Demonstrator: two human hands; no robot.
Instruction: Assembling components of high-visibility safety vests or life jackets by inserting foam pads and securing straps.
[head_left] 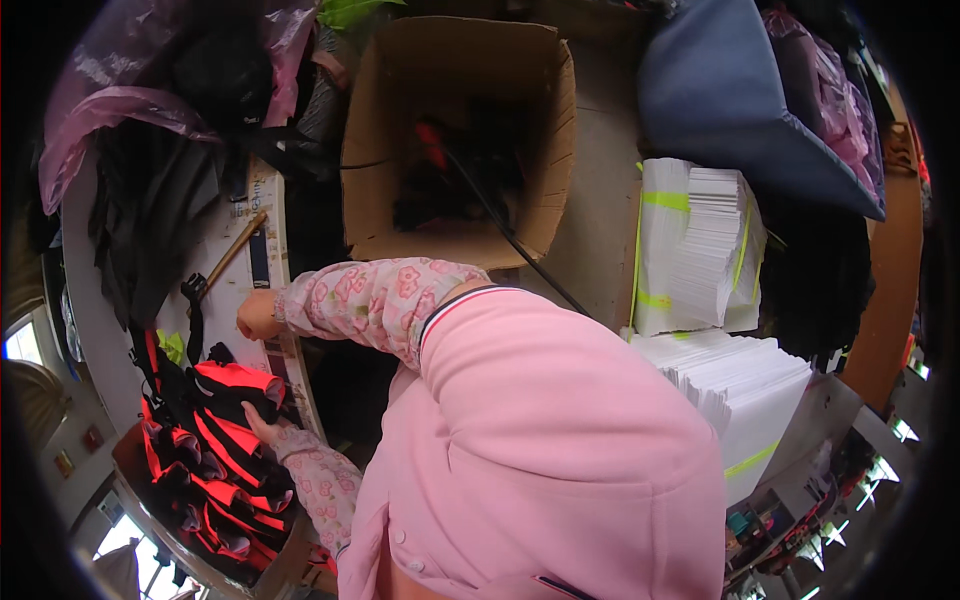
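Low at the left, on the white surface (225, 265), a pile of black and red garments (215, 480), folded and laid one over another. Uppermost of them, a top garment (240, 385), lying just above the left hand (262, 425) and touching it. Left grip pressed together on the lower edge of this top garment, fingers tucked into the dark fold, thumb hidden. Sleeve with pink flowers running down from the wrist to the lower edge of the view.

Higher up, the right hand (258, 315), resting at the edge of the same surface, well apart from the pile and a little above the top garment. Fingers curled down, back of the hand toward the camera; impossible to tell whether this grip pinches anything or only presses on the surface. Just beside it, to the left, a black strap (193, 300) with a buckle, and above that a wooden stick (236, 250), lying slanted.

Behind the arms, an open cardboard box (555, 120) with dark things and something red inside, and a black cable (515, 240) crossing its front wall. To the right, two stacks of white paper sheets (705, 250) bound with yellow-green bands. At the upper left, a pink plastic bag (110, 110) over dark cloth.
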